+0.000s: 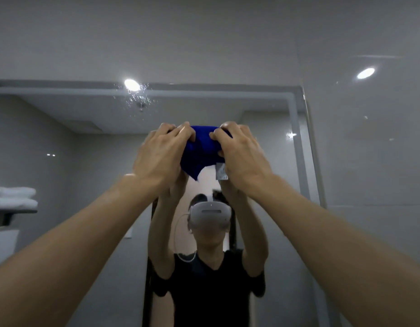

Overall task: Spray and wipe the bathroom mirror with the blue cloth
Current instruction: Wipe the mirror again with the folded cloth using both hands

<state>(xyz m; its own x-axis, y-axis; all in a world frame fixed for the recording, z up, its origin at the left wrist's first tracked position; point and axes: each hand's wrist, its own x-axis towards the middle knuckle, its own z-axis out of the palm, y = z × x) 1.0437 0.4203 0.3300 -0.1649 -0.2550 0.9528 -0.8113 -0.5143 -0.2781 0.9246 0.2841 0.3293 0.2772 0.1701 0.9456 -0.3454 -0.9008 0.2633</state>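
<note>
Both my arms are raised in front of the bathroom mirror (86, 142), forearms converging upward toward the centre of the glass. My left hand (161, 154) and my right hand (242, 156) meet at head height and above, each with fingers curled round the blue cloth (201, 149). The cloth is bunched between the two hands, gripped on its left edge by the left hand and on its right edge by the right hand. A pointed corner of the cloth hangs down between my wrists. A white care label (221, 171) hangs from the cloth beside my right palm. Whether the cloth touches the glass cannot be determined.

A patch of spray droplets (138, 97) sits on the mirror above the hands, near the reflected ceiling light (131, 84). The mirror reflects my raised arms and a white headset (210, 214). Folded white towels (14, 197) show in the reflection at the left edge.
</note>
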